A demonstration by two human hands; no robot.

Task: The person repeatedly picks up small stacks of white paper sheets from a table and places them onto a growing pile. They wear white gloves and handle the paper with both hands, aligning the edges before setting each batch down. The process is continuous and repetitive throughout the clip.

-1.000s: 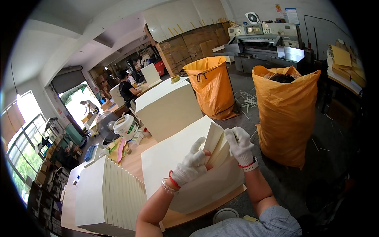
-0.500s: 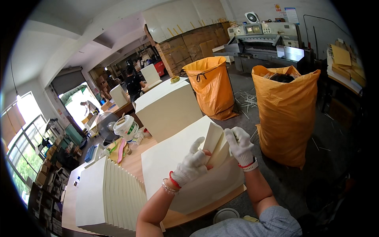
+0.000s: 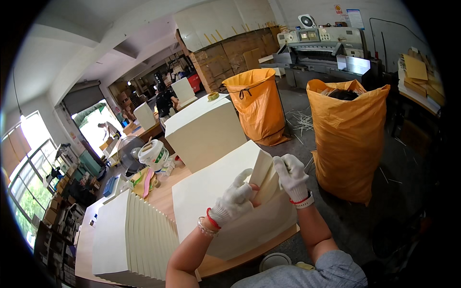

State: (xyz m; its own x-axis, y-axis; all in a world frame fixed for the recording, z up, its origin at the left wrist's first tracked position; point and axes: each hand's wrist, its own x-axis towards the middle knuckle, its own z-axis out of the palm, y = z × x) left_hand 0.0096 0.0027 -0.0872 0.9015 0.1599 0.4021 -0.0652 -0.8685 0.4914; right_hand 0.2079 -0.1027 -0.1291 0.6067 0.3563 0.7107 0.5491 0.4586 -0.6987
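Observation:
A tall stack of large cream-white paper sheets (image 3: 206, 187) stands on the table in front of me. Its right-hand corner is lifted and fanned, with gaps showing between batches of sheets. My left hand (image 3: 235, 194), in a white knit glove with bare fingertips, grips the raised edge. Its thumb lies over the top and the fingertips are at the side. In the same kind of glove, my right hand (image 3: 291, 174) is closed at the far right corner of the lifted sheets. Its fingertips are partly hidden.
Left of me stands a second stack (image 3: 113, 235), its edge stepped in batches. Behind is another tall stack (image 3: 204, 129) with a tape roll on it. A white bucket (image 3: 152, 154) and a fan (image 3: 128, 152) stand left. Two orange sacks (image 3: 257, 105) are beyond, near a large machine (image 3: 321, 43).
My left hand has shifted slightly along the lifted edge, its thumb a little further right. My right hand stays in place. A person in the background has turned and bent.

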